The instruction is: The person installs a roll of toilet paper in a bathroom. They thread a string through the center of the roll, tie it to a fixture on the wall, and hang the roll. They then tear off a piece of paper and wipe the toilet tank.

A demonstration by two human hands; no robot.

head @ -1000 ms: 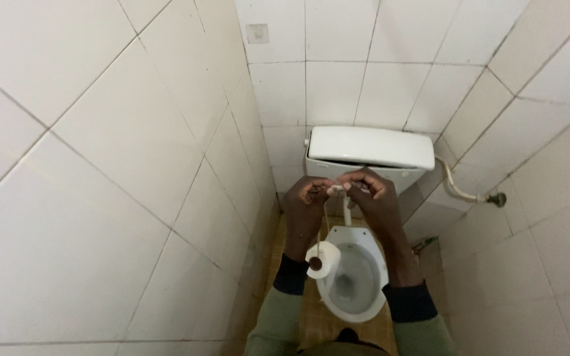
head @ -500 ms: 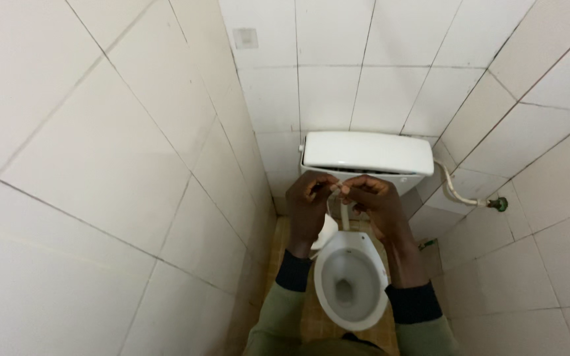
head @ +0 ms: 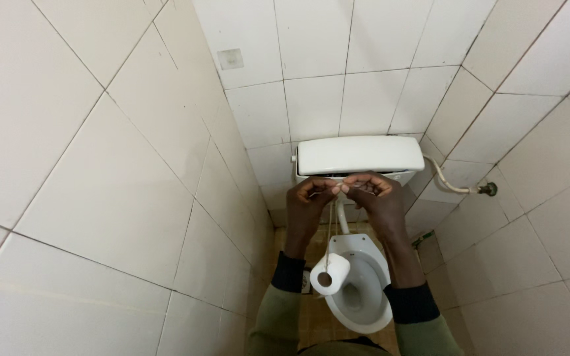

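Note:
My left hand (head: 308, 207) and my right hand (head: 374, 198) are raised together in front of the white toilet cistern (head: 359, 155), fingertips almost touching. Both pinch the top of a thin string (head: 329, 227). From that string hangs a white toilet paper roll (head: 329, 275), dangling over the left rim of the white toilet bowl (head: 364, 290). Both my sleeves are green with dark cuffs.
White tiled walls close in on the left, back and right of this narrow stall. A white hose (head: 444, 179) runs from the cistern to a valve (head: 489, 190) on the right wall. A small square plate (head: 230, 59) sits high on the back wall. The floor is brownish.
The roll hung low a second ago, swung up behind my left wrist, and now hangs low again. The view tilted, and my hands stay together at the string.

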